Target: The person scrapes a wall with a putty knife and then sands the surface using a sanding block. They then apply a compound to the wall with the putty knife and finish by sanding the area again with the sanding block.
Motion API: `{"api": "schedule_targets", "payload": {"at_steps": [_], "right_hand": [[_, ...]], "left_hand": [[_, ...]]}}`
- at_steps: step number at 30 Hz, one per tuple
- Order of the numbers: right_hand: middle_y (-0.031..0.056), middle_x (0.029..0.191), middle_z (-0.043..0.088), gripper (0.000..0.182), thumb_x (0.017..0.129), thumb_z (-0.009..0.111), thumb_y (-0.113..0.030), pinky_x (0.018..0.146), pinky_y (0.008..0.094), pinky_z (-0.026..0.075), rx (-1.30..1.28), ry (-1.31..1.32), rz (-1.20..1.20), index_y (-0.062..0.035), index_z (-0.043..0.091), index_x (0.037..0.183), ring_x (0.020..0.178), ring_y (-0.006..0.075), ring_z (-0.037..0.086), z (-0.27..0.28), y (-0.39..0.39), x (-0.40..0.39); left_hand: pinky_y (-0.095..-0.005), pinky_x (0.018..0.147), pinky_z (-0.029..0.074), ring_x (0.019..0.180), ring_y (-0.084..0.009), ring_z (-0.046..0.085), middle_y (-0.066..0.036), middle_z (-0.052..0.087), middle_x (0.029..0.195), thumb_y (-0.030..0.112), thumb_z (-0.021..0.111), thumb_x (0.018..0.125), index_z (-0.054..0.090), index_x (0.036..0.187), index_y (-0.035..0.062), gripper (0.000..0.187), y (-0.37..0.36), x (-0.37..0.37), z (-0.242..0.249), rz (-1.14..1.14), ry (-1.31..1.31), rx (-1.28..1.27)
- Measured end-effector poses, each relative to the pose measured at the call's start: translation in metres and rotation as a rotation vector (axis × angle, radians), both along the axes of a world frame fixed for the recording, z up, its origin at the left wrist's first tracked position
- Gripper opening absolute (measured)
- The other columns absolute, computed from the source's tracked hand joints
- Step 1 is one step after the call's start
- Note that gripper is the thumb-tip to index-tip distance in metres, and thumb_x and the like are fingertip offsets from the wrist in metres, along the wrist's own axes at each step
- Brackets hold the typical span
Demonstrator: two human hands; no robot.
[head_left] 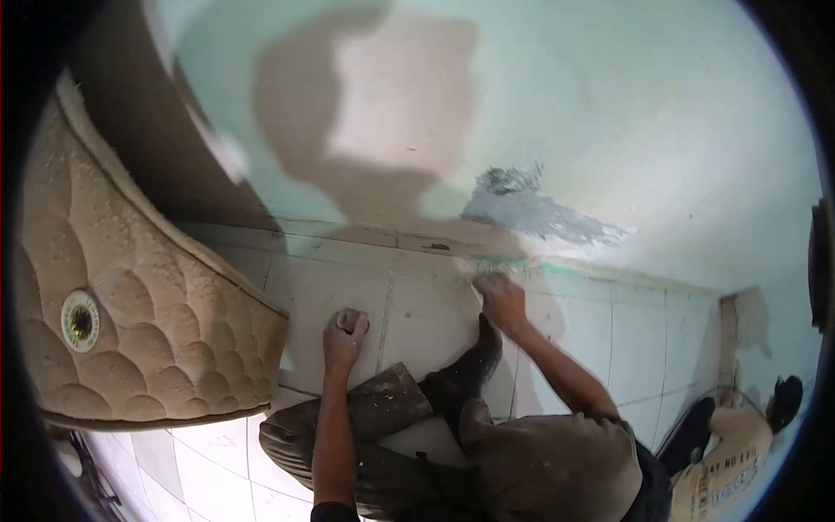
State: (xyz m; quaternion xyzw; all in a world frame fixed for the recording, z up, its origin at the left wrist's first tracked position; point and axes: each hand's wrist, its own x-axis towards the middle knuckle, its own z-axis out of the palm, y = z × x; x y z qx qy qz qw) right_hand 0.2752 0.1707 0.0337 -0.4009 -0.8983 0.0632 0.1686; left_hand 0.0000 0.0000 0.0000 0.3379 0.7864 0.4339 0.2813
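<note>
My left hand (342, 346) is closed around a small pale, cylindrical roll (350, 319), held above the floor tiles between the mattress and my knee. My right hand (502, 302) is curled with its fingers down near the foot of the wall, beside a strip of pale, crumbly debris (504, 266); I cannot tell what it grips. Above that hand, a rough grey patch (544, 213) marks the light green wall (591, 104). Dust and pale specks cover my trouser leg (387, 400).
A quilted beige mattress (165, 304) with a round badge stands on edge at the left. White floor tiles (339, 278) meet the wall along a dirty joint. At the lower right another person (722, 444) in a printed shirt is close by. My shadow falls on the wall.
</note>
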Motion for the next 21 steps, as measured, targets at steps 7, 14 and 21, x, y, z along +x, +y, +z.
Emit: {"api": "schedule_targets", "payload": {"at_steps": [7, 14, 21], "right_hand": [[0.0116, 0.096, 0.069, 0.023, 0.076, 0.06, 0.007, 0.078, 0.0362, 0.052, 0.161, 0.431, 0.0, -0.0049, 0.068, 0.094, 0.091, 0.0295, 0.066, 0.115, -0.015, 0.007], [0.0082, 0.094, 0.068, 0.023, 0.069, 0.06, 0.003, 0.071, 0.0386, 0.051, 0.469, 0.338, -0.022, -0.0062, 0.065, 0.089, 0.083, 0.0289, 0.063, 0.115, 0.012, -0.009], [0.0084, 0.093, 0.066, 0.018, 0.071, 0.06, 0.001, 0.07, 0.0403, 0.05, 0.392, 0.267, 0.034, -0.0064, 0.064, 0.087, 0.082, 0.0311, 0.062, 0.091, 0.004, -0.008]], "left_hand": [[-0.0433, 0.074, 0.047, 0.079, -0.0394, 0.06, -0.021, 0.063, 0.081, 0.036, 0.066, 0.083, 0.062, 0.086, -0.0014, 0.038, -0.007, 0.002, 0.005, 0.006, 0.098, 0.009], [-0.043, 0.073, 0.046, 0.079, -0.0384, 0.061, -0.02, 0.063, 0.081, 0.035, 0.066, 0.083, 0.061, 0.085, -0.0013, 0.037, -0.006, 0.001, 0.001, 0.004, 0.08, 0.01], [-0.043, 0.072, 0.047, 0.079, -0.0398, 0.06, -0.02, 0.062, 0.08, 0.035, 0.066, 0.083, 0.061, 0.085, -0.0013, 0.037, -0.004, 0.001, 0.003, -0.006, 0.068, 0.05]]}}
